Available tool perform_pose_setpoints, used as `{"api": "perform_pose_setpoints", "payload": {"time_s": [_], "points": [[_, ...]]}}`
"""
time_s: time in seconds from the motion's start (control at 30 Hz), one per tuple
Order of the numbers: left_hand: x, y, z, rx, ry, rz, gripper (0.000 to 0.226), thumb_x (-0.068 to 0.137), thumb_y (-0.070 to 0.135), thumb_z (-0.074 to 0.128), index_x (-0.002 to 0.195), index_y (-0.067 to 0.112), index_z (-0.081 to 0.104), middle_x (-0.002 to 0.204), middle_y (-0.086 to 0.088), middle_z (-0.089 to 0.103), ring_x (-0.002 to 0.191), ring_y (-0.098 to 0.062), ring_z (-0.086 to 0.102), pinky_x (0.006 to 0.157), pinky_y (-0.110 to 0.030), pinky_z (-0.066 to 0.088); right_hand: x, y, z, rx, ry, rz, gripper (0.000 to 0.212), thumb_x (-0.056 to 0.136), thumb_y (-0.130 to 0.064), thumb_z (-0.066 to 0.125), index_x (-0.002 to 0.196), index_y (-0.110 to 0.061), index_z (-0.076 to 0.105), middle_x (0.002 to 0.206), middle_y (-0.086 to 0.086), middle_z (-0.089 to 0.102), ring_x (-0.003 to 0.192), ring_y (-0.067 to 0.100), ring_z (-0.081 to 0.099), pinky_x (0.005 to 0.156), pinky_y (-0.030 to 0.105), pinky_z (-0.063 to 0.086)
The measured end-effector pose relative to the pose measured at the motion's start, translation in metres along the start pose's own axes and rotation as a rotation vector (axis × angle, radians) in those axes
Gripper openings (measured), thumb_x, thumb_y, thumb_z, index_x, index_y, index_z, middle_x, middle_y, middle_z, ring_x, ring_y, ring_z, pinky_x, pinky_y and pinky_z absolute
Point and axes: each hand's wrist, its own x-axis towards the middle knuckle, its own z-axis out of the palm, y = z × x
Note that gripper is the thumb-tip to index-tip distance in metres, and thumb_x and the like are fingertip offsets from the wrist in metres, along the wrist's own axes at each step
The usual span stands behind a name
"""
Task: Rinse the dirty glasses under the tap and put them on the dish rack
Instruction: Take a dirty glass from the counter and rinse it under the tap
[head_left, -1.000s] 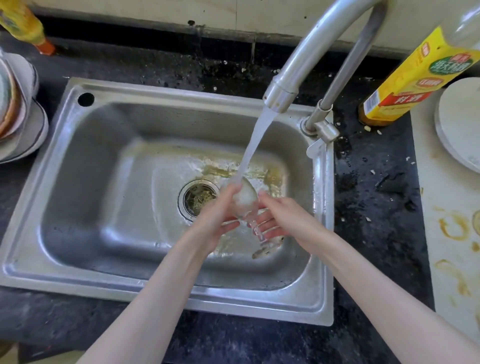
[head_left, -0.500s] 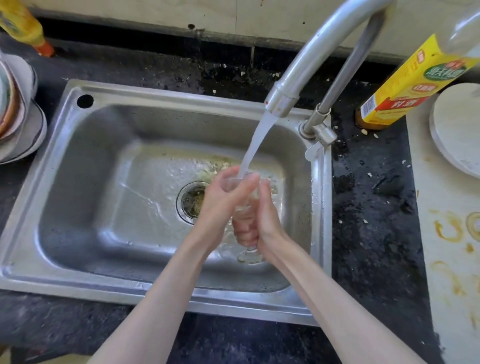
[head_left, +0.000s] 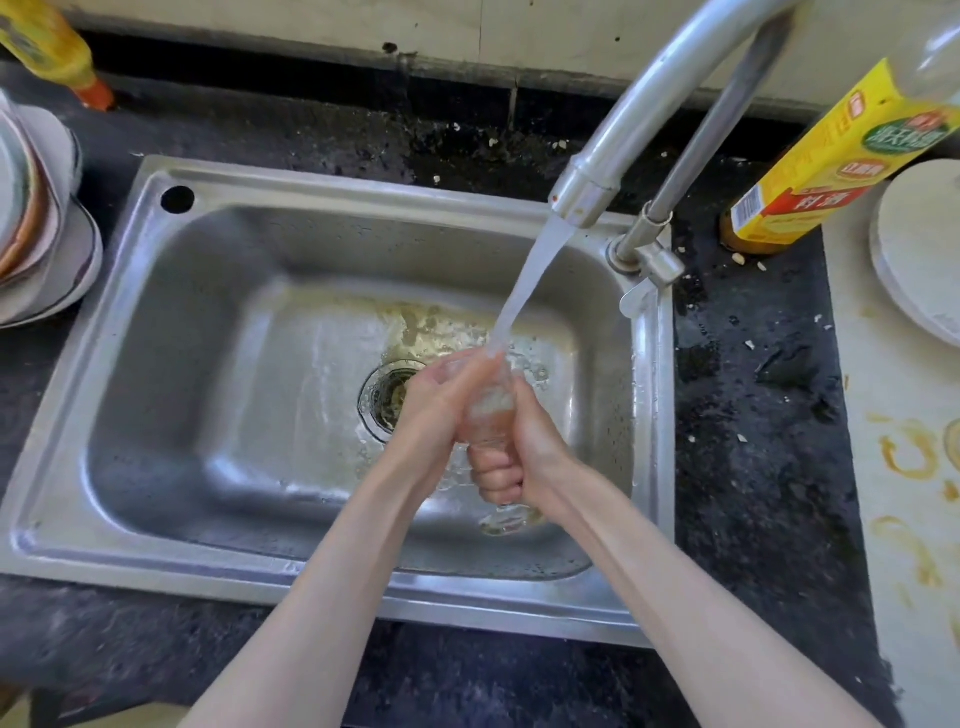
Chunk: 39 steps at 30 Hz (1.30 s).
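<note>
Both hands (head_left: 467, 415) grip glass (head_left: 491, 410) (water inside) over sink (head_left: 208, 322).

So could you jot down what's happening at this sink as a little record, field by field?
Activity: rinsing a stemmed glass under running water
Left hand: wrapped round the glass bowl
Right hand: gripping the stem
Tap: on, stream falling onto the glass
Sink: steel, wet, brownish residue near the drain
Left of sink: stacked plates
Right of sink: yellow-labelled bottle, stained board
Dish rack: not in view
</note>
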Motion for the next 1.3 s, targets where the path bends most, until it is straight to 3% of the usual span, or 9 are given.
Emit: {"api": "perform_pose_setpoints", "payload": {"time_s": [0.1, 0.17, 0.33, 0.47, 0.6, 0.67, 0.77, 1.2, 1.3], "points": [[0.004, -0.004, 0.006, 0.053, 0.209, -0.018, 0.043, 0.079, 0.034, 0.070, 0.108, 0.004, 0.063, 0.089, -0.004, 0.071, 0.072, -0.013, 0.066, 0.055, -0.019, 0.047, 0.010, 0.010, 0.013, -0.459, 0.305, -0.260, 0.091, 0.075, -0.083, -0.002, 0.101, -0.022, 0.061, 0.084, 0.002, 0.067, 0.071, 0.017, 0.064, 0.067, 0.032, 0.053], [0.003, -0.002, 0.007, 0.061, 0.175, 0.005, 0.049, 0.077, 0.037, 0.073, 0.114, 0.006, 0.060, 0.095, -0.004, 0.071, 0.080, -0.013, 0.068, 0.063, -0.018, 0.049, 0.012, 0.016, 0.014, -0.520, 0.446, -0.364, 0.095, 0.069, -0.085, -0.006, 0.114, -0.032, 0.059, 0.108, -0.001, 0.066, 0.095, 0.022, 0.064, 0.086, 0.040, 0.049], [-0.005, 0.013, 0.004, 0.122, -0.015, 0.041, 0.046, 0.072, 0.036, 0.077, 0.110, 0.014, 0.063, 0.089, -0.006, 0.072, 0.081, -0.014, 0.069, 0.077, -0.024, 0.048, 0.002, -0.003, 0.003, -0.020, 0.108, -0.184, 0.076, 0.091, -0.068, 0.010, 0.037, -0.023, 0.038, 0.038, -0.004, 0.023, 0.030, 0.008, 0.017, 0.036, 0.012, 0.012], [-0.002, 0.009, 0.005, 0.089, 0.099, 0.064, 0.035, 0.075, 0.031, 0.077, 0.103, 0.017, 0.063, 0.098, -0.003, 0.071, 0.086, -0.009, 0.068, 0.072, -0.016, 0.051, 0.008, 0.010, 0.003, -0.243, 0.219, -0.322, 0.080, 0.088, -0.072, 0.005, 0.070, -0.016, 0.059, 0.053, -0.001, 0.051, 0.044, 0.011, 0.043, 0.045, 0.022, 0.035], [0.000, 0.007, 0.008, 0.064, 0.150, 0.088, 0.052, 0.069, 0.037, 0.078, 0.111, 0.012, 0.060, 0.103, -0.004, 0.069, 0.092, -0.013, 0.067, 0.066, -0.016, 0.049, 0.011, 0.025, 0.010, -0.477, 0.413, -0.456, 0.090, 0.073, -0.078, -0.009, 0.134, -0.038, 0.043, 0.131, -0.004, 0.057, 0.117, 0.020, 0.056, 0.101, 0.042, 0.041], [-0.005, 0.009, 0.007, 0.124, 0.037, 0.114, 0.059, 0.065, 0.036, 0.081, 0.114, 0.012, 0.058, 0.103, -0.002, 0.070, 0.092, -0.012, 0.067, 0.074, -0.019, 0.050, 0.013, 0.015, 0.007, -0.272, 0.358, -0.487, 0.078, 0.087, -0.069, -0.006, 0.107, -0.036, 0.063, 0.092, -0.005, 0.072, 0.077, 0.011, 0.067, 0.069, 0.030, 0.053], [-0.013, 0.013, 0.003, 0.206, -0.052, 0.178, 0.055, 0.067, 0.026, 0.077, 0.117, 0.012, 0.057, 0.103, 0.000, 0.070, 0.095, -0.008, 0.067, 0.081, -0.017, 0.051, 0.000, -0.010, 0.002, -0.028, 0.136, -0.426, 0.058, 0.102, -0.039, 0.001, 0.081, -0.024, 0.053, 0.036, -0.010, 0.047, 0.028, 0.000, 0.032, 0.030, 0.012, 0.024], [-0.017, 0.021, -0.004, 0.339, -0.117, 0.342, 0.063, 0.069, 0.010, 0.081, 0.124, 0.014, 0.052, 0.109, 0.013, 0.062, 0.096, 0.003, 0.061, 0.082, -0.015, 0.048, 0.004, -0.005, -0.003, -0.134, 0.175, -0.679, 0.060, 0.103, -0.036, 0.006, 0.104, -0.030, 0.065, 0.095, -0.011, 0.071, 0.098, 0.011, 0.063, 0.089, 0.035, 0.046], [-0.018, 0.021, -0.008, 0.283, -0.195, 0.301, 0.066, 0.065, 0.012, 0.078, 0.125, 0.017, 0.052, 0.108, 0.008, 0.067, 0.102, -0.008, 0.064, 0.089, -0.024, 0.050, 0.006, -0.004, -0.006, -0.116, 0.182, -0.623, 0.062, 0.103, -0.040, 0.005, 0.098, -0.032, 0.067, 0.082, -0.015, 0.071, 0.082, 0.007, 0.059, 0.078, 0.039, 0.042]]}}
